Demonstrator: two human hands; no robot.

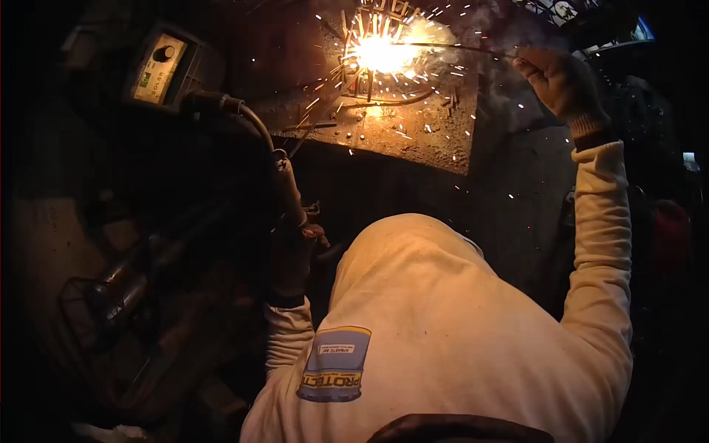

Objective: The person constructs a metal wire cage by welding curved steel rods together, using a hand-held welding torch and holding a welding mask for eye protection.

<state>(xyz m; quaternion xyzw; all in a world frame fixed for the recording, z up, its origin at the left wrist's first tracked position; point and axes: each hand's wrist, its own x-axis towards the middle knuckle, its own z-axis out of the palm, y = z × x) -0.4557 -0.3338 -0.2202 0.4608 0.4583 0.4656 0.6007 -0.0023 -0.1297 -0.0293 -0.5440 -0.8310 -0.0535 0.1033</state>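
Your right hand (560, 83) is curled, pinching the right end of a thin, dark, straight rod (473, 49). The rod's long axis lies nearly level across the view, running left from your fingers above the tabletop, its far end pointing into a white-orange burst of sparks (380, 54). The glare hides the tip, so you cannot tell whether it touches metal there.

Your left hand (289, 258) is at the lower end of a tan, tube-shaped handle (289, 190); it is too dark to tell how its fingers close. The handle's long axis is steep, its upper end leaning slightly left.

Beneath the sparks, the worn brown, pitted tabletop (443, 144) carries a long curved metal strip (402, 100) and a short dark bar (319, 126) lying roughly crosswise. Behind the glare stand glowing metal bars (384, 11).

At upper left, a dark boxy machine housing (203, 68) holds a recessed, yellow-lit panel (156, 74) with a round black knob (164, 53). A thick cable (256, 122) leaves its front and curves down toward the handle.
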